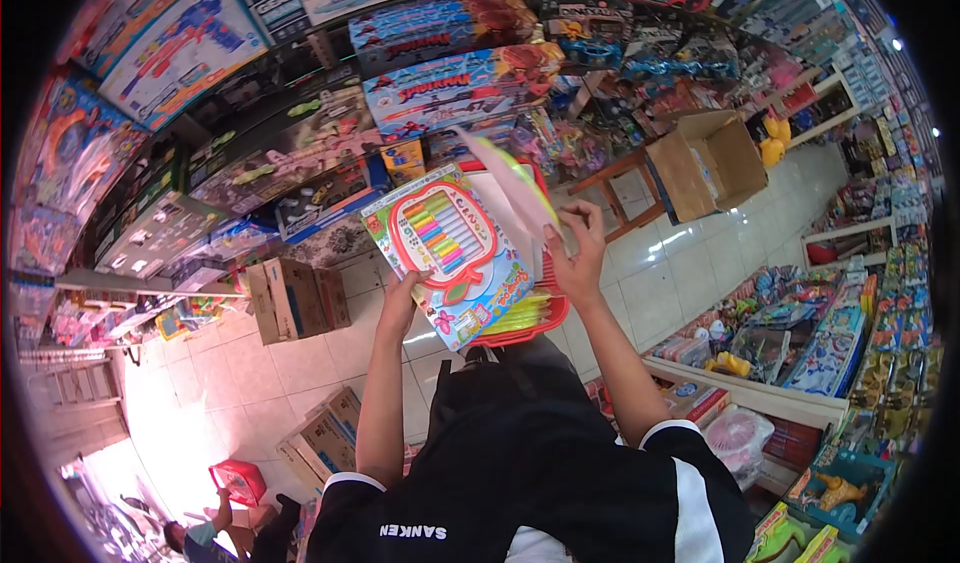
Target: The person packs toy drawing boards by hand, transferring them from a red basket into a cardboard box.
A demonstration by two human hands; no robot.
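Note:
My left hand [402, 301] grips the lower left edge of a colourful toy box [475, 298]. Its front shows a red apple-shaped frame and a row of bright coloured sticks. To the right, my right hand [578, 253] pinches a thin, pale pink sheet [513, 185] with a yellow-green edge, tilted up. Under both things is a red plastic basket [562, 315], partly hidden by the box. Yellow-green packets [527, 310] lie in the basket's near end, and something white shows beneath the sheet.
Ahead, shelves hold Spiderman boxes [465, 88] and other toys. An open cardboard box [685, 178] stands to the right, and closed cartons [290, 301] sit on the tiled floor [240, 363] to the left. Another person [205, 543] is at the lower left, near a red object [238, 483].

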